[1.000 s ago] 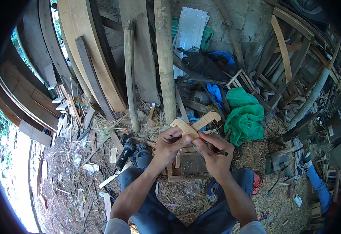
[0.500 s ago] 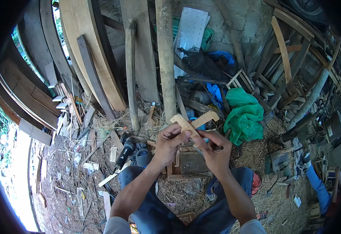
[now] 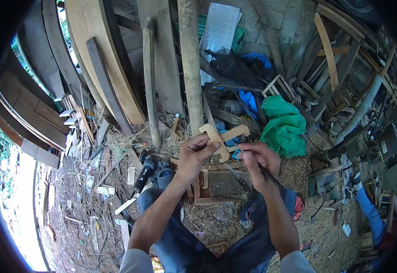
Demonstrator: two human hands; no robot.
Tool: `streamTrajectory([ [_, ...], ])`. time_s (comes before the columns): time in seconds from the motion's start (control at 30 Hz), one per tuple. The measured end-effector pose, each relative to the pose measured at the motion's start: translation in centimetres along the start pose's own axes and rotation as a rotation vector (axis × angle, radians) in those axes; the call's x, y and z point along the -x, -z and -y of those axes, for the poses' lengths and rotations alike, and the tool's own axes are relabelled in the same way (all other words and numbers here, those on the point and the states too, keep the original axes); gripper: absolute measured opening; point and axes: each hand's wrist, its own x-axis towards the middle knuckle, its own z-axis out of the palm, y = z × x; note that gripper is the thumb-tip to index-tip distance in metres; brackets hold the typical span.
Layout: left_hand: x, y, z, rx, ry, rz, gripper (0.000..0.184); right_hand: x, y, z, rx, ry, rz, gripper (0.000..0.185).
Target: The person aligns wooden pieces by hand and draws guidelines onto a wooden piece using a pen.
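Observation:
My left hand (image 3: 194,157) is closed, thumb and fingers pinching a pale, flat wooden piece with hooked ends (image 3: 213,134). A second pale wooden piece (image 3: 237,132) with a hooked end crosses it. My right hand (image 3: 259,161) is just right of the pieces, its fingers curled around a dark slender stick (image 3: 271,177), partly hidden by the hand. Below the hands, a knife (image 3: 235,174) points its blade up and left. Its dark handle end runs towards my right wrist; whether that hand also touches it I cannot tell.
A wooden block (image 3: 223,189) is between my knees. An angle grinder (image 3: 144,175) and a grey cup-like thing (image 3: 166,180) are by my left knee. A green plastic bag (image 3: 284,127) lies ahead right. Boards (image 3: 103,59) and a post (image 3: 189,68) stand in front; scraps litter the ground.
My right hand has moved right and off the wooden pieces, which both hands touched before. The pieces have tilted in my left hand, and more of the knife shows.

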Motion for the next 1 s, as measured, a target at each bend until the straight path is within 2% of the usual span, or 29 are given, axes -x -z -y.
streamTrajectory([
  [0.13,0.2,-0.2,-0.2,0.012,0.011,0.017,0.023,-0.2,-0.8,-0.1,0.143,0.085,0.003,0.011],
  [0.6,0.3,0.1,-0.3,-0.013,0.005,0.094,0.021,-0.7,-1.0,-0.2,0.257,0.204,0.04,0.017],
  [0.67,0.4,-0.2,-0.6,0.015,0.003,0.046,0.022,-0.5,-0.8,-0.3,0.268,0.227,0.049,0.017],
  [0.77,-0.2,0.2,-1.3,0.064,-0.051,-0.008,0.023,-0.1,0.1,-0.8,0.38,0.131,0.149,0.013],
  [0.83,-0.5,1.3,-1.3,0.084,-0.099,-0.001,0.025,-0.2,0.1,-1.3,0.305,-0.048,-0.041,0.009],
  [0.87,-0.6,1.5,-1.2,0.084,-0.103,-0.003,0.025,-0.4,-0.1,-1.3,0.304,-0.044,-0.039,0.009],
  [0.93,-0.6,1.4,-0.9,0.104,-0.105,-0.024,0.024,-0.7,-0.6,-0.6,0.117,-0.168,-0.164,0.013],
  [1.0,-0.4,0.7,-1.0,0.102,-0.101,-0.018,0.025,-0.5,-0.6,-1.7,0.15,-0.19,-0.104,0.019],
])
